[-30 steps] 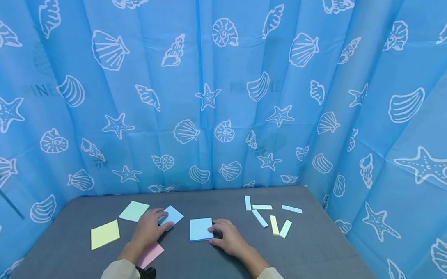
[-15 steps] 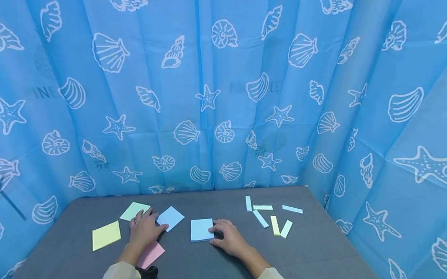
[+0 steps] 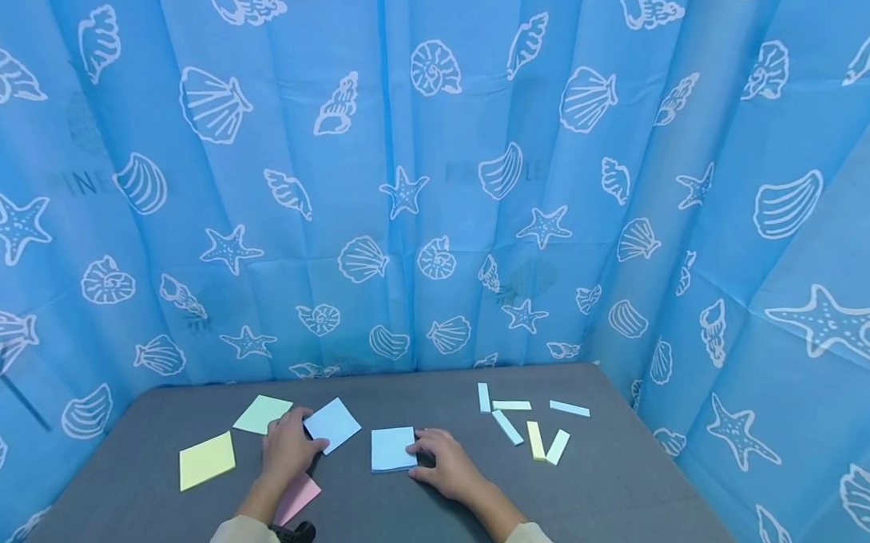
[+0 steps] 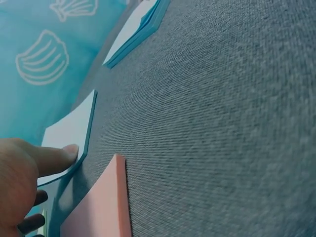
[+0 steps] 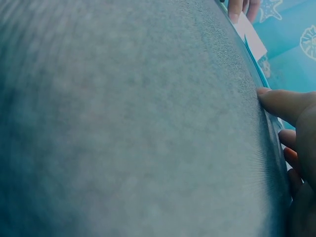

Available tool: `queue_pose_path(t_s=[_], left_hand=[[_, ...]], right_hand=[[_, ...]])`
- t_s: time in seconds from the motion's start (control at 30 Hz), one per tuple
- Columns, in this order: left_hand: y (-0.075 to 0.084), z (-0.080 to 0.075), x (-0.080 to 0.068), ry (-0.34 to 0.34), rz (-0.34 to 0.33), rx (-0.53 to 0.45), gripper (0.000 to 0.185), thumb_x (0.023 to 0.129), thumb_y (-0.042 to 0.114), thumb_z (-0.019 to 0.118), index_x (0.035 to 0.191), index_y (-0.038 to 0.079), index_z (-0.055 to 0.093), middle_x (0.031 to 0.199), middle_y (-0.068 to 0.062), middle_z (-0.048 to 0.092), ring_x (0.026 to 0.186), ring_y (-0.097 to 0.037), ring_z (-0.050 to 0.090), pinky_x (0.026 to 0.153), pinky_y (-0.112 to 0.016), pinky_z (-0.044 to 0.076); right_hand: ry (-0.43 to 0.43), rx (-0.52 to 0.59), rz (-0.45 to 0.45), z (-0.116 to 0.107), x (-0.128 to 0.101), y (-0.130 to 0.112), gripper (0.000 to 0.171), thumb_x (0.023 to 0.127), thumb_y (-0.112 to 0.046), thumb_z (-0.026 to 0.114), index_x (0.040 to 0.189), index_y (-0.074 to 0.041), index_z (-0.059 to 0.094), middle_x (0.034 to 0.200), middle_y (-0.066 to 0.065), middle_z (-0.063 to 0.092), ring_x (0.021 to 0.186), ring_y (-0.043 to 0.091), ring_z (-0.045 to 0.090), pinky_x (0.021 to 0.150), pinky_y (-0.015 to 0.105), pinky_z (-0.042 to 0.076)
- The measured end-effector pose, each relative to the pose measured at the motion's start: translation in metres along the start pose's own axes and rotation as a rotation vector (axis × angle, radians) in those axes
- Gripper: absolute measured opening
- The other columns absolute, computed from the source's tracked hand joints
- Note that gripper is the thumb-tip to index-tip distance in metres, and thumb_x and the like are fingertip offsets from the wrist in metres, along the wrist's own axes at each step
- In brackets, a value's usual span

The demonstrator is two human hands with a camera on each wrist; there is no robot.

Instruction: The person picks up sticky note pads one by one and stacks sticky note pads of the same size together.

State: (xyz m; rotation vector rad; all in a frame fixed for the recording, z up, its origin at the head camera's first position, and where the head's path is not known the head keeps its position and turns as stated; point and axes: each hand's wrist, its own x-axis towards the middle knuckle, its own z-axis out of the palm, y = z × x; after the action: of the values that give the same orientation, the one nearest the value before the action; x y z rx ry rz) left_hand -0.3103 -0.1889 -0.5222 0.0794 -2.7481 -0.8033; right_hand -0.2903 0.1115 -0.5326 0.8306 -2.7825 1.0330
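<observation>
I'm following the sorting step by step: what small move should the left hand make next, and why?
Probably slide the loose blue note toward the blue pad: the left hand touches its edge with its thumb, and the right hand steadies that pad.

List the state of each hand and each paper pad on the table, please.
left hand: flat, thumb touching the loose blue pad
loose blue pad: lying flat, turned at an angle
right hand: fingertips at the blue stack's edge
blue stack: flat, square-on
pink pad: flat, partly under the left hand

Matt paper pads (image 3: 392,449) on a rough woven grey table (image 3: 429,511) — thin printed cloth backdrop (image 3: 432,184).
</observation>
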Motion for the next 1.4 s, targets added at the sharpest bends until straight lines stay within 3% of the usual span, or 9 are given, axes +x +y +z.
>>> queue_pose_path(t_s=[0.27,0.43,0.53,0.7,0.83,0.97,1.17,1.4], left_hand=[[0.004,0.009,-0.001,0.026,-0.022,-0.215,0.057,0.080,0.003,0.078,0.129,-0.002,0.050,0.126,-0.026,0.054,0.117,-0.043,0.050,0.094,-0.058,0.041],[0.005,0.010,-0.001,0.045,-0.050,-0.360,0.052,0.083,-0.005,0.071,0.129,0.001,0.048,0.114,-0.023,0.055,0.095,-0.035,0.058,0.076,-0.047,0.050],[0.005,0.008,-0.002,0.044,-0.094,-0.438,0.049,0.086,-0.005,0.067,0.130,0.002,0.046,0.111,-0.022,0.052,0.090,-0.032,0.057,0.070,-0.041,0.050],[0.005,0.005,-0.005,0.026,-0.151,-0.548,0.052,0.089,-0.001,0.066,0.135,0.003,0.043,0.111,-0.023,0.052,0.094,-0.033,0.061,0.070,-0.040,0.052],[0.006,0.004,-0.006,0.006,-0.172,-0.638,0.056,0.091,0.002,0.066,0.140,0.003,0.039,0.107,-0.022,0.057,0.080,-0.026,0.067,0.069,-0.036,0.053],[0.009,0.003,-0.006,-0.006,-0.187,-0.689,0.059,0.091,0.004,0.066,0.143,0.002,0.038,0.106,-0.023,0.063,0.069,-0.021,0.067,0.066,-0.032,0.055],[0.012,0.004,-0.009,-0.026,-0.208,-0.727,0.059,0.093,0.006,0.065,0.145,0.002,0.037,0.105,-0.023,0.064,0.066,-0.021,0.067,0.064,-0.030,0.055],[0.019,0.008,-0.018,-0.129,-0.183,-0.710,0.059,0.095,0.012,0.064,0.146,0.006,0.035,0.095,-0.013,0.069,0.062,-0.021,0.066,0.060,-0.028,0.054]], right_hand=[[-0.004,0.014,0.005,0.001,-0.001,0.000,0.032,0.086,-0.024,0.075,0.116,-0.013,0.070,0.136,0.010,0.056,0.131,0.032,0.044,0.104,0.053,0.035],[-0.008,0.027,0.010,0.001,0.000,0.000,0.032,0.087,-0.024,0.075,0.117,-0.013,0.070,0.136,0.010,0.056,0.131,0.032,0.043,0.104,0.053,0.034],[-0.010,0.025,0.010,0.001,0.000,0.000,0.032,0.087,-0.024,0.075,0.117,-0.013,0.070,0.136,0.010,0.056,0.131,0.032,0.043,0.104,0.052,0.035],[-0.012,0.023,0.014,0.000,0.000,-0.001,0.032,0.087,-0.024,0.075,0.116,-0.013,0.070,0.136,0.011,0.056,0.131,0.032,0.044,0.104,0.052,0.035],[-0.012,0.027,0.021,-0.001,-0.001,-0.001,0.032,0.087,-0.024,0.075,0.116,-0.014,0.070,0.136,0.011,0.056,0.131,0.032,0.043,0.104,0.052,0.035],[-0.010,0.031,0.018,-0.001,0.000,-0.001,0.032,0.087,-0.024,0.075,0.116,-0.014,0.070,0.136,0.011,0.056,0.131,0.032,0.043,0.104,0.053,0.034],[-0.018,0.043,0.022,-0.002,0.000,-0.001,0.032,0.087,-0.025,0.074,0.117,-0.014,0.070,0.137,0.011,0.055,0.131,0.032,0.043,0.104,0.053,0.034],[-0.016,0.027,0.007,-0.003,0.000,-0.003,0.031,0.087,-0.023,0.074,0.116,-0.013,0.069,0.136,0.012,0.056,0.130,0.033,0.044,0.103,0.054,0.035]])
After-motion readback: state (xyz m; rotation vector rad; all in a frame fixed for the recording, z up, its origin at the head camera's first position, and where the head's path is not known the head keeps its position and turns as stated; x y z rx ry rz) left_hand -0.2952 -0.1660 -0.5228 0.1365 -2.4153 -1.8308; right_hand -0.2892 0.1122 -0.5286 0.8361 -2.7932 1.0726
